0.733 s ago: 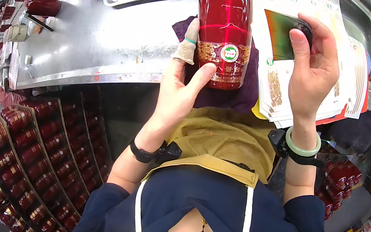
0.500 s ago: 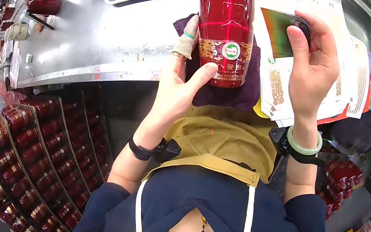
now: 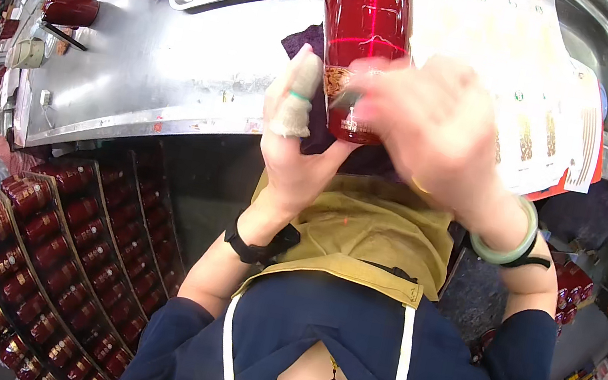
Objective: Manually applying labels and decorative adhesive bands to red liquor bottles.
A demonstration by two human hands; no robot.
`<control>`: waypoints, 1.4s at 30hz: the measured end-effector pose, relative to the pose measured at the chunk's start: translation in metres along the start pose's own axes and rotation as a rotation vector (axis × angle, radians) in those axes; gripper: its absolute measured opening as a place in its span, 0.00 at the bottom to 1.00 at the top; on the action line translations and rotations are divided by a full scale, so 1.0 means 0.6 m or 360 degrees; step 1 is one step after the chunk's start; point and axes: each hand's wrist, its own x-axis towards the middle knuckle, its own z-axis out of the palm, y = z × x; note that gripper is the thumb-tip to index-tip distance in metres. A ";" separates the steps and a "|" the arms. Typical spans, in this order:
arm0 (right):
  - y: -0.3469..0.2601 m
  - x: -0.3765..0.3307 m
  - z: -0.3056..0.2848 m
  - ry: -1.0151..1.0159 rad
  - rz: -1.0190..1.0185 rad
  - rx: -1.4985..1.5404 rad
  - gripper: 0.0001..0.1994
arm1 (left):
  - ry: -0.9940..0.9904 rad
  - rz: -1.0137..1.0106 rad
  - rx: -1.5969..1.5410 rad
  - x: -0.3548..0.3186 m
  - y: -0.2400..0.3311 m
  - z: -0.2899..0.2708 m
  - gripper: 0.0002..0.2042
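Work done: gold band [image 3: 333, 83] on the bottle; part covered by the right hand [image 3: 444, 133], so completeness cannot be told.
Work left: gold pieces remain on label sheets [image 3: 527, 136] beside the right hand.
Bottle: glossy deep red, crossed by bright red lines; between the hands, reaching beyond them.
Left hand [image 3: 293, 135]: spread wide, thumb at bottle base, fingers alongside.
Right hand: blurred, fingers bent over bottle front; grip cannot be told.

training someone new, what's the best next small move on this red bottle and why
I'd probably smooth the right hand along the gold-patterned band on the red bottle: that hand, blurred, is over its lower front, and the left hand is at its lower left, placed to steady it.
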 end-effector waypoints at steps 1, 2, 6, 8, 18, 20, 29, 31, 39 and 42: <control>0.023 0.004 -0.009 0.0101 0.0218 -0.0053 0.09 | 0.0021 0.0226 0.0210 -0.001 -0.001 0.001 0.40; 0.037 0.005 -0.020 0.0197 0.0297 -0.0007 0.09 | -0.0025 0.0421 0.0390 -0.001 -0.001 0.003 0.35; 0.078 -0.021 -0.051 0.0282 0.0368 -0.0121 0.10 | -0.0123 0.0628 0.0682 -0.011 0.006 -0.004 0.29; 0.080 -0.040 -0.048 0.0281 0.0408 -0.0099 0.10 | -0.0112 0.0509 0.0691 -0.013 0.008 -0.015 0.33; 0.032 -0.078 -0.006 -0.0019 0.0193 -0.0131 0.13 | -0.0090 0.0322 0.0749 -0.027 0.007 -0.014 0.34; 0.000 -0.068 0.000 -0.0082 -0.0184 0.0019 0.14 | -0.0049 0.0203 0.0718 -0.026 0.007 -0.016 0.35; 0.042 -0.004 0.004 0.0198 0.0028 -0.0360 0.12 | -0.0119 -0.0040 0.0055 0.003 0.009 0.000 0.49; 0.021 -0.011 0.002 0.0066 -0.0424 -0.0076 0.13 | -0.0142 0.0050 0.0140 0.006 0.007 -0.004 0.46; 0.101 -0.062 0.010 0.0318 0.0325 -0.0383 0.12 | -0.0253 0.0071 0.0183 0.016 0.007 -0.017 0.52; 0.123 -0.102 0.015 0.0443 0.0308 -0.0212 0.13 | -0.0264 0.0097 0.0125 0.026 0.014 -0.018 0.56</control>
